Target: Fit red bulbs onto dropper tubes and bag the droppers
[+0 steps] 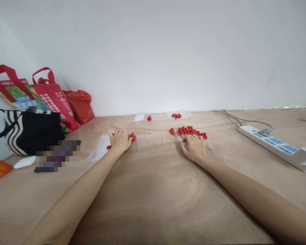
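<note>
Many tubes (151, 141) btwn L hand (120, 141), by red caps (133, 138), & R hand (195, 147), at red-topped droppers (187, 130); hands apart, can't tell grip.

Left hand (120, 141) down at the loose red bulbs (134, 138) on a clear plastic bag (98, 149); fingertips partly hidden, can't tell if it's gripping. Right hand (195, 148) over a fan of red-topped droppers (188, 130), bulbs pointing away. Between hands: row of bare clear tubes (151, 141), side by side on the bench (153, 197). Power strip (277, 146) far right, black bag (38, 131) far left.
</note>
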`<action>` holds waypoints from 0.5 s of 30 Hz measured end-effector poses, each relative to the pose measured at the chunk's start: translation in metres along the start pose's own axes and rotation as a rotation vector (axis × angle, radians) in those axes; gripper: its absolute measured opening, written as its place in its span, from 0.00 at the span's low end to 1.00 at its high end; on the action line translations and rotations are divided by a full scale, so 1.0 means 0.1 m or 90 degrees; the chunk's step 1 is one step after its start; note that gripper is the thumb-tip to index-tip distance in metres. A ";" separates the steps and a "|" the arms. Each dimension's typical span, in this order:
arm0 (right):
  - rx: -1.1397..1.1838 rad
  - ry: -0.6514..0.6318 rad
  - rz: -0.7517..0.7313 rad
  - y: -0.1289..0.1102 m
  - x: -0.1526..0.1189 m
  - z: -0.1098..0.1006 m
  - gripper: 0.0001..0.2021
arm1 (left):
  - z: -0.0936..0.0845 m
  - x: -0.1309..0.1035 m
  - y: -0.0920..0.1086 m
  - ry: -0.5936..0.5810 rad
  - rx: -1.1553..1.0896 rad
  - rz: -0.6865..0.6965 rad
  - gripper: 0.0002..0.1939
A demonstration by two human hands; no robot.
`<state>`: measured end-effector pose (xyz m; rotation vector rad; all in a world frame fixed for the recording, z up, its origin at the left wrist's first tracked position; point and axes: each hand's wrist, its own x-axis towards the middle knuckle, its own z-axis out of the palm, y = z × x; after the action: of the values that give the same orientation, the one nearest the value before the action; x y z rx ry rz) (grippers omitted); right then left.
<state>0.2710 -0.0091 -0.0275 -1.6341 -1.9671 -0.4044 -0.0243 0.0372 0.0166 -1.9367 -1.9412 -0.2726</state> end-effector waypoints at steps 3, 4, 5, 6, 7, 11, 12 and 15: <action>0.014 -0.002 -0.006 0.07 -0.07 -0.04 0.10 | -0.05 -0.01 0.01 0.016 -0.005 0.004 0.10; 0.024 -0.007 -0.007 0.08 -0.08 -0.04 0.10 | -0.08 -0.03 0.02 0.031 -0.015 0.008 0.10; 0.039 -0.013 -0.010 0.08 -0.08 -0.03 0.09 | -0.11 -0.06 0.05 0.046 -0.035 0.019 0.09; 0.059 -0.019 -0.020 0.08 -0.09 -0.02 0.09 | -0.13 -0.10 0.08 0.057 -0.070 0.040 0.08; 0.086 -0.023 -0.037 0.07 -0.09 0.00 0.09 | -0.15 -0.14 0.13 0.061 -0.123 0.068 0.07; 0.214 -0.010 -0.154 0.02 -0.12 0.03 0.13 | -0.17 -0.37 0.42 0.005 -0.399 0.215 0.08; 0.236 -0.014 -0.182 0.00 -0.13 0.03 0.15 | -0.15 -0.43 0.50 0.014 -0.446 0.243 0.10; 0.274 -0.054 -0.232 -0.06 -0.17 0.00 0.16 | -0.10 -0.57 0.68 0.034 -0.501 0.341 0.14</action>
<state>0.2673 -0.0235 -0.0365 -1.0432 -2.2296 -0.0328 0.0426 -0.0169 -0.0064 -2.7915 -1.2807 -1.0261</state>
